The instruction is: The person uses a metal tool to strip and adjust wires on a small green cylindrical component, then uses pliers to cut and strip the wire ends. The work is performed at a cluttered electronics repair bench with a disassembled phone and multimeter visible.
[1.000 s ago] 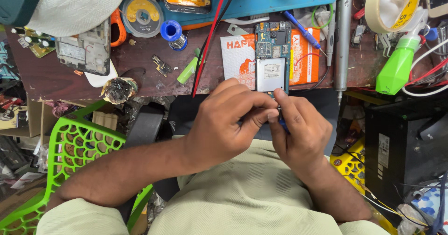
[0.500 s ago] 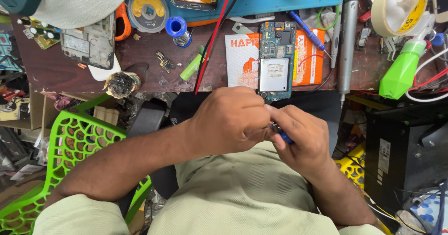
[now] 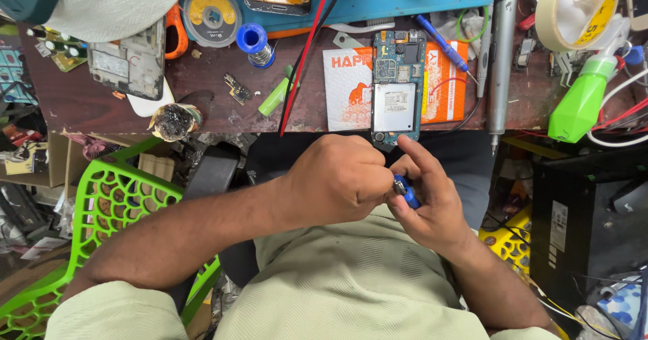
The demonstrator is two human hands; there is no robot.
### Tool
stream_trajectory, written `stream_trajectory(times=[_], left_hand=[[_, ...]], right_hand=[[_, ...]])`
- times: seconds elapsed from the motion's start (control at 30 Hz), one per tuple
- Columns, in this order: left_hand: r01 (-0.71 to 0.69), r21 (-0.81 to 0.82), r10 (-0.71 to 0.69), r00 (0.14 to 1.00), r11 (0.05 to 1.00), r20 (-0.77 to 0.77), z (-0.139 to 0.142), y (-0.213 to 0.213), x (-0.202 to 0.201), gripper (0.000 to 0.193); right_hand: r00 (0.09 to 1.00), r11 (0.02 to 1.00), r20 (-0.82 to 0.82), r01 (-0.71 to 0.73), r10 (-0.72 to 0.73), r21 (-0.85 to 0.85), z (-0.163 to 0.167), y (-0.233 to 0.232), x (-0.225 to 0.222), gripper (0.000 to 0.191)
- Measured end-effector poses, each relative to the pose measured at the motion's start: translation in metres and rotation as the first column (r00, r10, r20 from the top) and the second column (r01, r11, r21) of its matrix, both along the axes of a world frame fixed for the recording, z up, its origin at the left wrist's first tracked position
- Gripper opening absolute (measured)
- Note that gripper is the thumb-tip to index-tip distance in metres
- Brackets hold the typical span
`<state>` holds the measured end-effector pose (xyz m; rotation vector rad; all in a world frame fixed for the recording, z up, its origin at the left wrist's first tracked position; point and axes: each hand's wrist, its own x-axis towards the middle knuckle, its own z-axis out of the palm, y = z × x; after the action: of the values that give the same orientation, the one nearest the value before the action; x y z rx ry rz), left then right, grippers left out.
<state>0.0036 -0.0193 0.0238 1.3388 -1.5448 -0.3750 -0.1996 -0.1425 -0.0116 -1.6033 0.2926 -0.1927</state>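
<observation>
Both hands meet over my lap, just below the workbench edge. My right hand [image 3: 432, 201] grips a small blue-handled screwdriver [image 3: 405, 191], its handle showing between the fingers. My left hand [image 3: 337, 178] is closed around the tool's metal tip end, fingers curled tight against the right hand. An opened phone with its circuit board bare [image 3: 396, 87] lies on an orange and white card [image 3: 351, 90] on the bench, just above the hands.
On the bench lie a second blue screwdriver [image 3: 442, 43], a grey pen-shaped tool [image 3: 501, 49], a solder spool [image 3: 255, 43], a red cable [image 3: 307, 49], a phone frame [image 3: 128, 63], a tape roll [image 3: 577, 9] and a green spray bottle [image 3: 580, 100]. A green plastic chair [image 3: 101, 205] stands at my left.
The hands have stayed pressed together on the blue screwdriver and drifted slightly lower and to the right; the right index finger now points up toward the phone.
</observation>
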Motion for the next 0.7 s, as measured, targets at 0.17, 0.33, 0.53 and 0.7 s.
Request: stream_trajectory(times=[0.17, 0.33, 0.53, 0.7], left_hand=[[0.028, -0.016, -0.028, 1.000, 0.999, -0.008, 0.003, -0.002, -0.004, 0.029], [-0.108, -0.050, 0.109, 0.994, 0.993, 0.023, 0.020, 0.001, -0.004, 0.046], [-0.185, 0.092, 0.195, 0.974, 0.979, -0.118, 0.020, -0.002, 0.016, 0.030], [-0.158, 0.132, 0.169, 0.982, 0.979, -0.081, 0.016, -0.001, 0.013, 0.037]], right_hand=[[1.000, 1.000, 0.014, 0.014, -0.014, 0.003, 0.002, 0.003, -0.001, 0.077], [0.883, 0.855, 0.108, 0.401, -0.456, 0.330, 0.002, 0.019, 0.010, 0.056], [0.897, 0.827, 0.108, 0.342, -0.429, 0.446, 0.009, 0.019, -0.002, 0.048], [0.947, 0.803, -0.030, 0.287, -0.319, 0.523, 0.011, 0.025, -0.010, 0.031]])
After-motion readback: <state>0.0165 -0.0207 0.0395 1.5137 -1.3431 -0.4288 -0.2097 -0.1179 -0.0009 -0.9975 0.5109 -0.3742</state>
